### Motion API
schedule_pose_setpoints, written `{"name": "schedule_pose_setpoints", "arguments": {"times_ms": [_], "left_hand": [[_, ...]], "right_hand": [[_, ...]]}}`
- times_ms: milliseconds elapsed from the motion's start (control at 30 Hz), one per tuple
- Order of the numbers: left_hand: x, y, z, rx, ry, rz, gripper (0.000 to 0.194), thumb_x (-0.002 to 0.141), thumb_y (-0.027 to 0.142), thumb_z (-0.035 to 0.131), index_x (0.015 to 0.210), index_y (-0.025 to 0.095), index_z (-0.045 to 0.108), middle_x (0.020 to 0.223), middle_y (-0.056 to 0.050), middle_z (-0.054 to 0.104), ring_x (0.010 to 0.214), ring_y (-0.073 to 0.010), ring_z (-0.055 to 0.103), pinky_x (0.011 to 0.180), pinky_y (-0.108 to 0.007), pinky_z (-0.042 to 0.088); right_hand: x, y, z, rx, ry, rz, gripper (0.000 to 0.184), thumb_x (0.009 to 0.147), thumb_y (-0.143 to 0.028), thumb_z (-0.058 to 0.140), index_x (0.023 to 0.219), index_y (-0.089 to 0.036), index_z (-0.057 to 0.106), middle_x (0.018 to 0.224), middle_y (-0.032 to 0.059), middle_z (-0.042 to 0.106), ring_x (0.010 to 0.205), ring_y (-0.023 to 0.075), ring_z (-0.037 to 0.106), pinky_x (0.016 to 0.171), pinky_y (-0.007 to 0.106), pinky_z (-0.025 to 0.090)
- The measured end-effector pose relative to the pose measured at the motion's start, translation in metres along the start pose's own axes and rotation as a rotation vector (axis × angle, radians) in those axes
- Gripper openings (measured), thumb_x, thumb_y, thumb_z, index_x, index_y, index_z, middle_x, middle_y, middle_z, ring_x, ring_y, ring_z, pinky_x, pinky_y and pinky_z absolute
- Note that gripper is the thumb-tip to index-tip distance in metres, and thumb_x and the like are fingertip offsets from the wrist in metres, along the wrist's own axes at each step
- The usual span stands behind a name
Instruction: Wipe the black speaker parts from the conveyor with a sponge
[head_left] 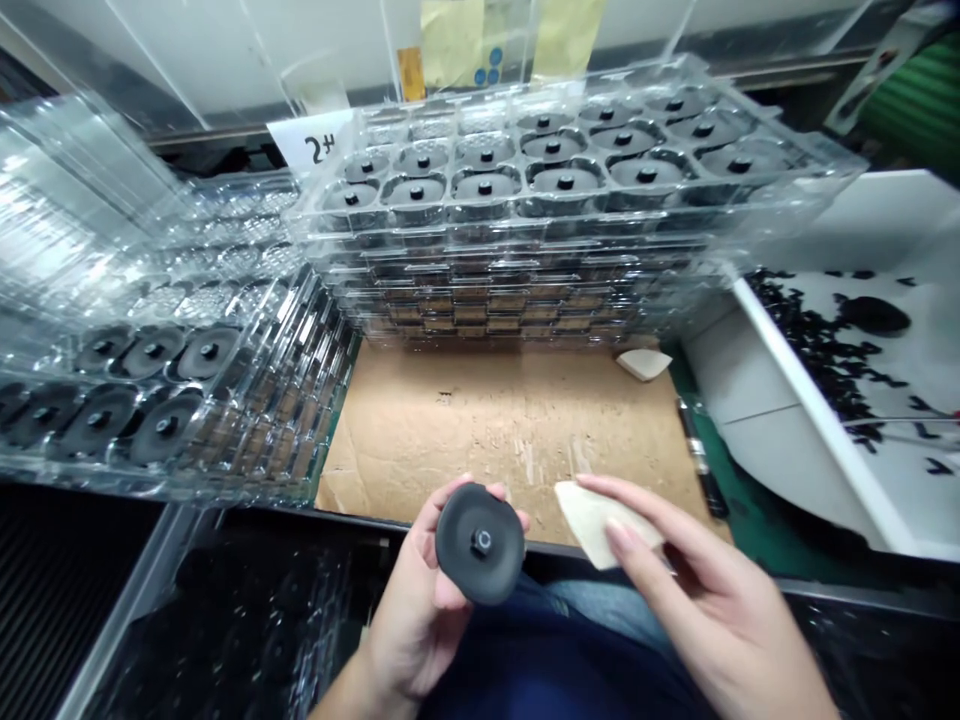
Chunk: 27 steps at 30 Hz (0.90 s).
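My left hand (416, 610) grips a round black plastic part (469, 570) by its edge, low in the head view. The part's face, with a short stub at its centre, is turned up toward me. To the right, my right hand (705, 590) pinches a cream wedge-shaped pad (596, 520) between thumb and fingers. The pad and the black part are apart. Both hands are at the near edge of a brown cardboard sheet (465, 410). A second cream pad (643, 364) lies at the sheet's far right corner.
Stacked clear trays (510, 230) stand behind the cardboard, with black parts in the top one. More clear trays (277, 400) rise at the left. On the right, a white bin (802, 400) contains small black pieces. A black pen (703, 460) lies beside it.
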<state>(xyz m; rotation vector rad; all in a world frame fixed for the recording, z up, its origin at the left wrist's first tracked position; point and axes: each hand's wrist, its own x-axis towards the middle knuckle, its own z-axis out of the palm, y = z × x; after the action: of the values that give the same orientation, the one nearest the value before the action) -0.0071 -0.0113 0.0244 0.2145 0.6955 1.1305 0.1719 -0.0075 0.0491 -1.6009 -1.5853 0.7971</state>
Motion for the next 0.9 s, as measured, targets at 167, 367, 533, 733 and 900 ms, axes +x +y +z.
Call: {"name": "schedule_pose_setpoints", "arguments": {"times_ms": [167, 367, 533, 733, 900], "left_hand": [[-0.009, -0.001, 0.006, 0.047, 0.06, -0.03, 0.061, 0.048, 0.039, 0.084, 0.105, 0.027, 0.065, 0.109, -0.002, 0.068, 0.102, -0.0182, 0.061, 0.089, -0.022, 0.045], [-0.003, -0.006, -0.004, 0.062, 0.075, -0.06, 0.058, 0.051, 0.035, 0.083, 0.106, 0.028, 0.066, 0.105, -0.001, 0.069, 0.099, -0.0215, 0.062, 0.092, -0.03, 0.046], [-0.004, -0.001, 0.005, 0.057, 0.046, -0.176, 0.048, 0.058, 0.033, 0.08, 0.103, 0.026, 0.067, 0.104, -0.003, 0.07, 0.098, -0.0201, 0.063, 0.093, -0.028, 0.044], [-0.003, 0.005, 0.002, 0.012, -0.006, -0.258, 0.057, 0.043, 0.036, 0.086, 0.097, 0.025, 0.07, 0.097, -0.002, 0.073, 0.089, -0.0164, 0.066, 0.084, -0.022, 0.048], [-0.004, 0.006, 0.002, -0.028, -0.094, -0.25, 0.059, 0.05, 0.035, 0.083, 0.106, 0.026, 0.066, 0.107, -0.003, 0.07, 0.094, -0.0192, 0.066, 0.084, -0.025, 0.05]], "right_hand": [[0.005, -0.04, 0.021, 0.077, -0.015, -0.451, 0.028, 0.084, -0.012, 0.048, 0.109, -0.018, 0.058, 0.091, 0.0038, 0.068, 0.075, 0.0154, 0.061, 0.066, 0.028, 0.049], [0.012, -0.043, 0.034, -0.036, -0.234, -0.487, 0.023, 0.083, -0.009, 0.044, 0.096, -0.014, 0.062, 0.075, 0.003, 0.065, 0.062, 0.014, 0.055, 0.059, 0.029, 0.041], [0.009, -0.037, 0.024, -0.055, -0.102, -0.619, 0.026, 0.087, -0.011, 0.042, 0.108, -0.014, 0.058, 0.079, 0.0043, 0.067, 0.067, 0.0149, 0.058, 0.065, 0.031, 0.041], [0.01, -0.028, -0.005, -0.288, -0.293, -0.543, 0.027, 0.087, -0.012, 0.04, 0.102, -0.019, 0.061, 0.066, 0.0005, 0.061, 0.056, 0.0138, 0.05, 0.059, 0.031, 0.036], [0.037, -0.019, 0.002, -0.114, -0.237, -0.64, 0.032, 0.09, -0.014, 0.036, 0.099, -0.024, 0.065, 0.07, 0.0004, 0.062, 0.061, 0.0133, 0.052, 0.06, 0.029, 0.038]]}}
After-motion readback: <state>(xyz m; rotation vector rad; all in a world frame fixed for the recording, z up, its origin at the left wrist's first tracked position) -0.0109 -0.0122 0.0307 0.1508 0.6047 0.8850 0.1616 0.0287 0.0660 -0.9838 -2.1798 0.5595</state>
